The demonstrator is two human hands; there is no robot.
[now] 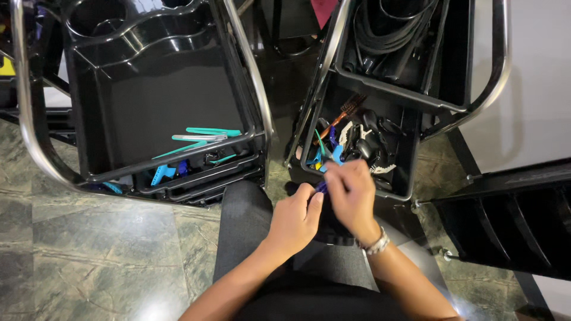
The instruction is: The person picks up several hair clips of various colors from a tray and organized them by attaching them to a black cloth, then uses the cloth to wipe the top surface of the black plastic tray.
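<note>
Left hand (295, 217): pinching a small dark-blue clip (322, 187).
Right hand (352, 193): gripping the same clip (partly hidden).
Beyond the hands: black tray (406, 172) holding clips.

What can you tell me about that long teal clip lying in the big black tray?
The long teal hair clip is slim and pointed, plastic by its look, with a shiny finish. It lies flat and nearly level near the front right corner of the left cart's black tray. A silvery clip lies just below it, and another teal clip slants below that; whether they touch is unclear. No hand is near it: the left hand and right hand are by the other cart.
</note>
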